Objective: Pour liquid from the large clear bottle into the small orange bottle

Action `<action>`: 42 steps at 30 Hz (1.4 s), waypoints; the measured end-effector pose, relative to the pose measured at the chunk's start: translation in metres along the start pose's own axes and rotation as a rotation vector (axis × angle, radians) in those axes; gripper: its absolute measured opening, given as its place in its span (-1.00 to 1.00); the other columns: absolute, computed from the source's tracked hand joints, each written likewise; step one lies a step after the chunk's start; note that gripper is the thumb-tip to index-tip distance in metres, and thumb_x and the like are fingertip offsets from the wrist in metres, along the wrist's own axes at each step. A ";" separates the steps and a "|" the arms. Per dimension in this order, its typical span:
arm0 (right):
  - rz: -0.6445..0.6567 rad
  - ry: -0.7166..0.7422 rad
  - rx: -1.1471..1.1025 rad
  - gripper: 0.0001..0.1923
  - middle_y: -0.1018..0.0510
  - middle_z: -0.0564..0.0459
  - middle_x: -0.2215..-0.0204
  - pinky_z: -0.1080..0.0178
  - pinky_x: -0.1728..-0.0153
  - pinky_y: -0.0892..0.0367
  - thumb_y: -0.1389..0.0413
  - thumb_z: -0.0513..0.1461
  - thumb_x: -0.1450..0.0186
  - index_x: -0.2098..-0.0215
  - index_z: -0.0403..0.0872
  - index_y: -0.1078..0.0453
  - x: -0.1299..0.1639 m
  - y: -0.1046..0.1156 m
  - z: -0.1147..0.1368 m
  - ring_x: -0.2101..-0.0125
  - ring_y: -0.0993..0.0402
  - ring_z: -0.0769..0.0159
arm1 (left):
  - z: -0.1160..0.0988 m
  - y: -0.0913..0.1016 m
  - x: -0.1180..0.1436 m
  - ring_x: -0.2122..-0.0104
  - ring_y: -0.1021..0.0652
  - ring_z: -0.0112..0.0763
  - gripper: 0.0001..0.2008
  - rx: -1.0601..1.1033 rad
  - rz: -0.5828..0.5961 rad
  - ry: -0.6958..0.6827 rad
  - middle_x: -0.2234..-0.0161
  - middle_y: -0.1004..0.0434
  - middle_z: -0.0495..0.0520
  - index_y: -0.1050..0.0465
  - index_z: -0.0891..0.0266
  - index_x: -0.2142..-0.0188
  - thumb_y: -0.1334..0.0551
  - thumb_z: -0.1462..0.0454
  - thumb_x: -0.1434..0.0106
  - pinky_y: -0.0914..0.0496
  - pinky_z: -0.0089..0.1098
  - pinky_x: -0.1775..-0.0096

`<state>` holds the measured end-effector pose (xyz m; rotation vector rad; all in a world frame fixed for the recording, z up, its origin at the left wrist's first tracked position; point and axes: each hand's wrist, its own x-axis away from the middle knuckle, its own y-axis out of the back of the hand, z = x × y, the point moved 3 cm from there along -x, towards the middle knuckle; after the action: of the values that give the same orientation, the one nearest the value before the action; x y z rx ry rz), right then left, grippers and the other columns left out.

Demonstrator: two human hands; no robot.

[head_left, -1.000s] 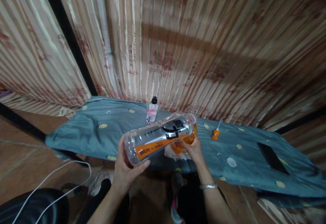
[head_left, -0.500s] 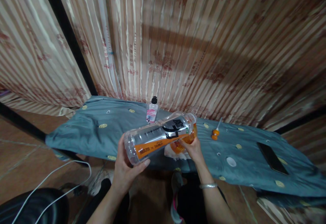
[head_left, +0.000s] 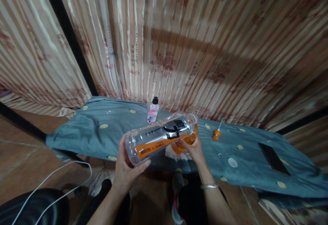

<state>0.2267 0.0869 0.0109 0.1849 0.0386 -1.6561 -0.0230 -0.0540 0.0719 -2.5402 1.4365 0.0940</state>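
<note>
My left hand (head_left: 129,173) is wrapped round the base of a clear plastic drink bottle (head_left: 153,138) with a silver and orange label. The bottle lies tilted, its neck up and to the right. My right hand (head_left: 193,148) grips a see-through orange bottle (head_left: 180,147), partly hidden behind the drink bottle. The drink bottle's mouth is at the orange bottle's upper end; I cannot tell whether they touch. Under the orange bottle lies a crumpled white tissue (head_left: 170,152). To the right rest an orange pump top (head_left: 216,135) with a tube and a white cap (head_left: 232,162).
A small bottle with a black cap (head_left: 153,110) stands at the back of the blue-green cloth-covered bench (head_left: 84,129). A black phone (head_left: 274,159) lies at the right. Behind hangs a striped curtain (head_left: 169,47); dark posts (head_left: 69,37) flank the bench. A white cable (head_left: 58,170) loops at lower left.
</note>
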 end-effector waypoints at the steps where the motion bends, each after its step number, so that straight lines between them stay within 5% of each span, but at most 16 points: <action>1: 0.005 -0.005 -0.008 -0.31 -0.70 -0.09 0.15 -0.02 0.07 -0.51 -0.46 0.00 0.10 0.06 -0.04 -0.41 0.000 0.000 0.000 0.15 -0.65 -0.04 | 0.000 0.000 0.000 -0.18 -0.48 0.05 0.02 0.001 -0.002 0.002 -0.17 -0.46 0.20 -0.21 0.13 -0.29 -0.55 0.08 0.14 -0.34 0.02 -0.21; 42: 0.025 0.016 -0.024 -0.37 -0.71 -0.09 0.16 -0.05 0.04 -0.51 -0.44 0.01 0.10 0.12 -0.01 -0.44 0.001 -0.003 0.008 0.13 -0.65 -0.07 | 0.002 0.001 0.000 -0.22 -0.44 0.08 0.05 -0.017 -0.012 0.014 -0.20 -0.43 0.21 -0.18 0.13 -0.31 -0.55 0.06 0.15 -0.31 0.01 -0.24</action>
<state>0.2227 0.0846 0.0187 0.1793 0.0684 -1.6287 -0.0238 -0.0546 0.0701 -2.5678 1.4307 0.0863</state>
